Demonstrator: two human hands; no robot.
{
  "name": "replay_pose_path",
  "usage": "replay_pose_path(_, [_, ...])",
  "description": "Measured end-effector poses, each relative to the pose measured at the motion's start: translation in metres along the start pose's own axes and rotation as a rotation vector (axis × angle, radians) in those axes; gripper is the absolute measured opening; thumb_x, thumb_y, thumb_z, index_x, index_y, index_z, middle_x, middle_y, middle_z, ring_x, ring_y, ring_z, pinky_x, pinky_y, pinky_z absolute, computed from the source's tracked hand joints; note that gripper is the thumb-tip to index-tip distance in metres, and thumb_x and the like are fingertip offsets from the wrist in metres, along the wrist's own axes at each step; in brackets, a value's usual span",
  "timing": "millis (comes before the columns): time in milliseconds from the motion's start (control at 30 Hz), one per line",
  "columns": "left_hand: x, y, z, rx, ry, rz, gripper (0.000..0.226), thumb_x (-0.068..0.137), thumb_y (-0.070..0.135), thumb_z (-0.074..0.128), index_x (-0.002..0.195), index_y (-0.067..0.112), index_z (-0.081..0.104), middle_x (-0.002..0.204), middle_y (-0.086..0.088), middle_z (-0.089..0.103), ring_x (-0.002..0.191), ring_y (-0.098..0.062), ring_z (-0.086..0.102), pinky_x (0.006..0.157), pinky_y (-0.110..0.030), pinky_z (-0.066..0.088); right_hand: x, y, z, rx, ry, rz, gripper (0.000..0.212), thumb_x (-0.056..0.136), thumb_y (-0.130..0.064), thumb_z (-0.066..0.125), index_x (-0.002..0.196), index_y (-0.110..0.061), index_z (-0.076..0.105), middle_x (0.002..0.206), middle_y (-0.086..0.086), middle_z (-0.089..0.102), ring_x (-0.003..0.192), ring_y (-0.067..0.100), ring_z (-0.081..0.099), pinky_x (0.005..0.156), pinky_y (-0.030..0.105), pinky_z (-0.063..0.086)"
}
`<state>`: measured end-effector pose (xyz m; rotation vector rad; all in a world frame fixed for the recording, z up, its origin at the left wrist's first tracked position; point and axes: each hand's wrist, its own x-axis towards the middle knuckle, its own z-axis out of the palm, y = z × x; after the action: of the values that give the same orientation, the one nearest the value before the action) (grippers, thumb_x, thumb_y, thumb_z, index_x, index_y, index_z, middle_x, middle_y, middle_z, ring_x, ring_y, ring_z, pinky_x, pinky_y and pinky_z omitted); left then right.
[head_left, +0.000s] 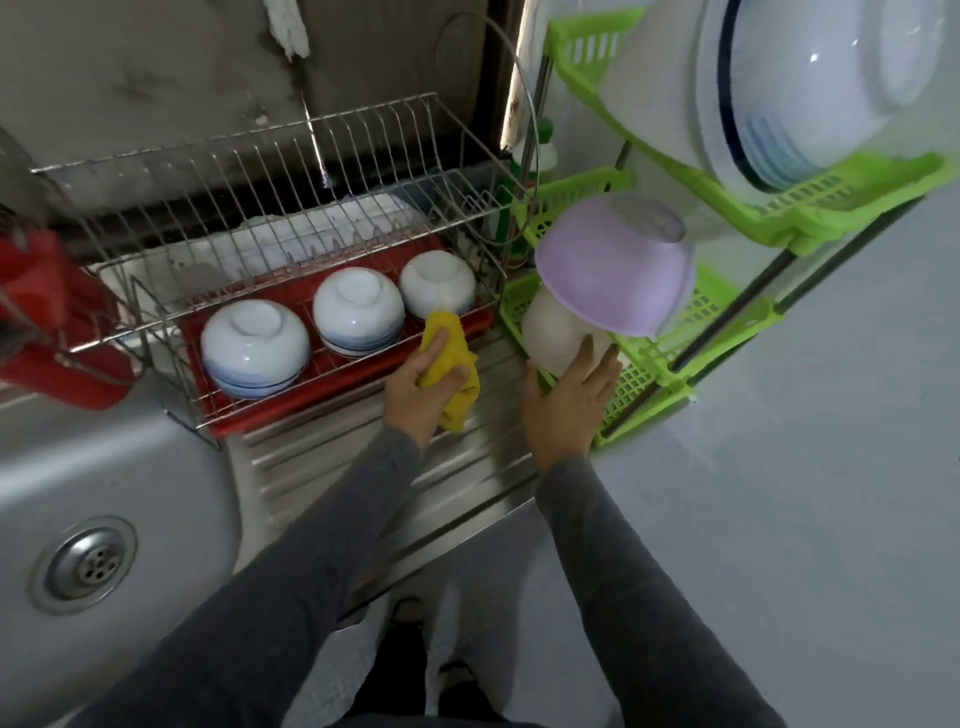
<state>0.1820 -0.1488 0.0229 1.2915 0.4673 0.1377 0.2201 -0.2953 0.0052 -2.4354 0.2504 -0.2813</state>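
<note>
**Right grip at white bowl on green rack**

The white bowl (553, 332) sits at the front left corner of the green rack's (639, 384) lowest shelf. A purple bowl (615, 270) rests tilted on top of it. The right grip (566, 400) is the nearer one. Its fingers are straight and spread wide against the bowl's near side, holding nothing, and the bowl lies just ahead of the palm. The left grip (421, 387) is closed round a yellow cloth (449, 353) over the bench (415, 478). Judgement: drawing the white bowl out may unseat the purple one.
</note>
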Motion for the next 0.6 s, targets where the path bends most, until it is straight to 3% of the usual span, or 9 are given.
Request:
replay_pose_path(167, [-0.039,-0.013,-0.022,-0.031,0.106,0.041,0.057,0.088,0.000,0.069,0.139,0.022,0.055,0.134,-0.008,0.061,0.107,-0.016,0.067,0.082,-0.026,0.058,-0.016,-0.003,-0.010,-0.067,-0.229,-0.278,0.067,0.100,-0.044,0.051,0.153,-0.008,0.033,0.162,0.019,0.022,0.150,0.039,0.015,0.119,0.050,0.020])
replay_pose_path(333, [-0.091,-0.025,-0.051,-0.054,0.351,0.082,0.056,0.088,0.001,0.070,0.131,0.034,0.056,0.137,-0.003,0.059,0.112,-0.014,0.061,0.098,-0.034,0.053,-0.041,-0.020,-0.007,-0.228,-0.508,-0.508,0.054,0.099,-0.041,0.049,0.139,-0.005,0.048,0.146,0.021,0.045,0.134,0.038,0.040,0.109,0.044,0.032])
replay_pose_path(433, [-0.123,-0.035,-0.077,-0.063,0.487,0.075,0.054,0.086,0.004,0.074,0.125,0.040,0.060,0.132,0.000,0.060,0.108,-0.012,0.062,0.098,-0.033,0.053,-0.066,-0.034,-0.003,-0.259,-0.651,-0.652,0.043,0.099,-0.037,0.051,0.126,-0.004,0.056,0.133,0.019,0.054,0.122,0.037,0.049,0.099,0.039,0.039])
replay_pose_path(533, [-0.154,-0.043,-0.106,-0.100,0.596,0.045,0.051,0.084,0.011,0.078,0.106,0.056,0.069,0.129,-0.001,0.065,0.117,-0.021,0.063,0.102,-0.045,0.051,-0.096,-0.053,0.003,-0.300,-0.786,-0.783,0.037,0.099,-0.037,0.049,0.121,-0.008,0.060,0.126,0.015,0.060,0.119,0.035,0.054,0.093,0.036,0.043])
replay_pose_path(600, [-0.175,-0.044,-0.126,-0.145,0.683,0.040,0.051,0.083,0.011,0.079,0.105,0.056,0.070,0.125,-0.002,0.068,0.112,-0.019,0.064,0.102,-0.046,0.051,-0.120,-0.069,0.009,-0.311,-0.867,-0.858,0.036,0.100,-0.036,0.048,0.117,-0.008,0.060,0.122,0.014,0.062,0.115,0.034,0.057,0.087,0.036,0.045])
